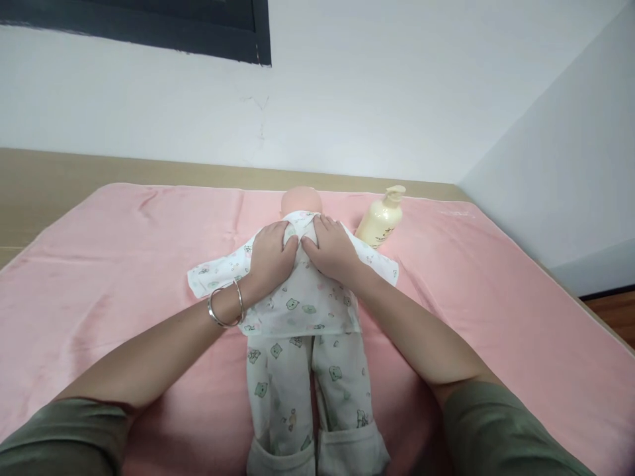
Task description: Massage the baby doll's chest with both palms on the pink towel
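A baby doll (301, 199) lies on a pink sheet (163, 231), its head toward the wall. It wears a white printed top (307, 307) with both sleeves spread out and matching trousers (288, 390). My left hand (272, 254) rests on the left side of the top's upper part, thumb apart from the fingers. On the right side lies my right hand (333, 248), fingers stretched over the cloth. The two thumbs nearly meet at the middle. Both hands press flat, and neither visibly grips the fabric.
A cream pump bottle (381, 221) leans or lies beside the doll's right-hand sleeve. Beyond the sheet runs a strip of wooden surface (198, 173) against a white wall (357, 92). A dark frame (262, 33) is at the upper left.
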The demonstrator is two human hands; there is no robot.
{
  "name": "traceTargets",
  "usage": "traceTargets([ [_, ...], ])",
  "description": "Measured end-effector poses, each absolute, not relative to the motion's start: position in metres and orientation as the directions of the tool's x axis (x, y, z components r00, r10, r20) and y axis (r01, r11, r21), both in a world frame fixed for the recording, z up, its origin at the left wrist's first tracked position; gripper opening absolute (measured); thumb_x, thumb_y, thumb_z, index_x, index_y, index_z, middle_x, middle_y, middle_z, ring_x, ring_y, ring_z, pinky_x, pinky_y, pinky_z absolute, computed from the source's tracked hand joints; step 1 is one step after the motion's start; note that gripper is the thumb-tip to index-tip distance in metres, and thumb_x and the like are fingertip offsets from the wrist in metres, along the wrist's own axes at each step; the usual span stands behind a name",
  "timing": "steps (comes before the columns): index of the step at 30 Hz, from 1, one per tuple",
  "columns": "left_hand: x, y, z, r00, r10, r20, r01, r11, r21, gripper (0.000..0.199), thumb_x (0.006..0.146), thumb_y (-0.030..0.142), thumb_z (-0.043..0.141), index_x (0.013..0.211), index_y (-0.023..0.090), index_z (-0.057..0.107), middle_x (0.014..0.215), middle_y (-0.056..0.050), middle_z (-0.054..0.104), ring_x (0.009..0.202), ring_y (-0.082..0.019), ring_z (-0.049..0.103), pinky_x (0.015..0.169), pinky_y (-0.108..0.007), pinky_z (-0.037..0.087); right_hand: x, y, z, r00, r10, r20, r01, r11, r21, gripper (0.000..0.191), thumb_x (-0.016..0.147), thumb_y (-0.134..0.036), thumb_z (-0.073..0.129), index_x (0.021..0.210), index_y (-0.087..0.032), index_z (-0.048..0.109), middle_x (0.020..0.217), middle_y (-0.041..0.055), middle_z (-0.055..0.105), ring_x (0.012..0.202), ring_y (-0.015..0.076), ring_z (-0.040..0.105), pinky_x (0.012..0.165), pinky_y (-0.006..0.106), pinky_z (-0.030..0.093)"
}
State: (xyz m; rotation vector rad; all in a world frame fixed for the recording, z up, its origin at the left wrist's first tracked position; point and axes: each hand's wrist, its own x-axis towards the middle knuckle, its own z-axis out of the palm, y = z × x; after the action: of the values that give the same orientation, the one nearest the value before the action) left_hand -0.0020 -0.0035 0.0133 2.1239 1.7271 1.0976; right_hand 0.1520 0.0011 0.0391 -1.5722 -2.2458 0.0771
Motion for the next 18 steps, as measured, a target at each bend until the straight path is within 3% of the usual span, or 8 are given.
traceTargets([
  [5, -0.001, -0.007, 0.018, 0.081, 0.909, 0.409, 0.799, -0.305, 0.518, 0.03, 0.093, 0.029, 0.038, 0.107, 0.018, 0.062, 0.109, -0.013, 0.07, 0.107, -0.03, 0.063, 0.098, -0.046, 0.05, 0.156, 0.002, 0.043, -0.33, 0.904, 0.272, 0.888, 0.395, -0.236, 0.055, 0.098, -0.035, 0.039, 0.138, 0.001, 0.05, 0.145, 0.0253, 0.057, 0.136, 0.0363, 0.05, 0.116, 0.049, 0.035],
  [8, 0.003, -0.019, 0.025, 0.172, 0.887, 0.428, 0.845, -0.356, 0.398, 0.029, 0.095, 0.026, 0.035, 0.107, 0.015, 0.06, 0.106, -0.016, 0.067, 0.105, -0.031, 0.062, 0.096, -0.047, 0.05, 0.167, 0.008, 0.052, -0.407, 0.897, 0.171, 0.861, 0.439, -0.256, 0.056, 0.099, -0.041, 0.04, 0.14, -0.003, 0.048, 0.142, 0.023, 0.059, 0.129, 0.036, 0.056, 0.107, 0.047, 0.045],
  [11, 0.007, -0.031, 0.029, 0.278, 0.836, 0.472, 0.842, -0.448, 0.299, 0.032, 0.096, 0.023, 0.035, 0.114, 0.011, 0.058, 0.117, -0.021, 0.063, 0.114, -0.034, 0.058, 0.101, -0.049, 0.047, 0.172, 0.011, 0.058, -0.436, 0.893, 0.111, 0.85, 0.449, -0.275, 0.056, 0.1, -0.044, 0.04, 0.141, -0.007, 0.047, 0.142, 0.02, 0.06, 0.124, 0.0345, 0.06, 0.099, 0.045, 0.05],
  [14, 0.006, -0.028, 0.03, 0.293, 0.832, 0.471, 0.818, -0.474, 0.327, 0.03, 0.095, 0.021, 0.035, 0.114, 0.012, 0.057, 0.12, -0.021, 0.062, 0.116, -0.032, 0.057, 0.104, -0.048, 0.047, 0.165, 0.001, 0.055, -0.419, 0.891, 0.176, 0.881, 0.445, -0.159, 0.055, 0.103, -0.037, 0.037, 0.141, 0.0, 0.047, 0.142, 0.0248, 0.058, 0.13, 0.0361, 0.055, 0.11, 0.049, 0.044],
  [18, -0.001, -0.007, 0.034, 0.199, 0.926, 0.319, 0.83, -0.333, 0.448, 0.018, 0.092, 0.024, 0.04, 0.091, 0.018, 0.056, 0.095, -0.014, 0.066, 0.094, -0.029, 0.062, 0.089, -0.045, 0.052, 0.149, -0.025, 0.04, -0.393, 0.858, 0.331, 0.906, 0.423, -0.02, 0.056, 0.104, -0.029, 0.029, 0.143, 0.008, 0.045, 0.139, 0.0316, 0.058, 0.134, 0.0395, 0.052, 0.115, 0.053, 0.039],
])
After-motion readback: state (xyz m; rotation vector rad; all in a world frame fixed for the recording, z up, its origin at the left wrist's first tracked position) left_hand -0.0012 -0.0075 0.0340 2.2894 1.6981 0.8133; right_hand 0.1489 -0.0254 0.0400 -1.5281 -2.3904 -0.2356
